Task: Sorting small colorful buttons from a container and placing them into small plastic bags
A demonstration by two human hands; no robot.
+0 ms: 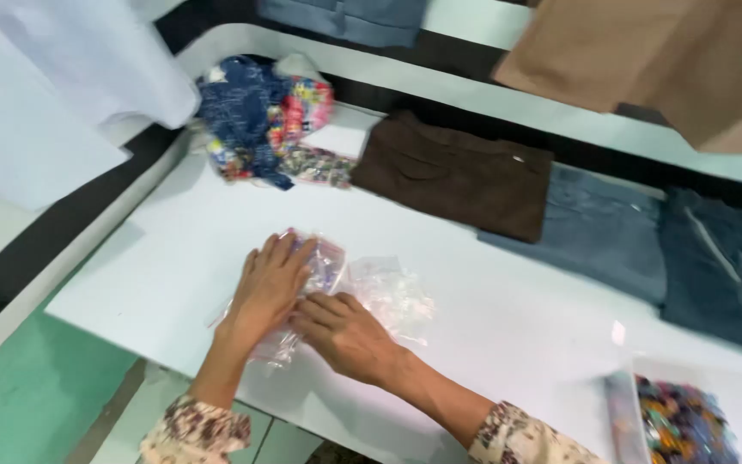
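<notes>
White table (pixel 517 335), centre frame: left hand (pixel 270 288) flat, fingers spread, and right hand (pixel 343 333) flat, both pressing clear plastic bag (pixel 388 292); near edge close below, bare surface right.

Left hand (pixel 270 288) flat on clear plastic bag (pixel 362 292), right hand (pixel 345 335) pressing its lower edge; both on white table (pixel 517 318). Patterned cloth pile (pixel 259 120) at 11 o'clock, brown folded garment (pixel 457 176) at 1, bagged patterned cloth (pixel 680 425) at 4.

Crinkled clear plastic bag (pixel 371 288) flat on table
</notes>
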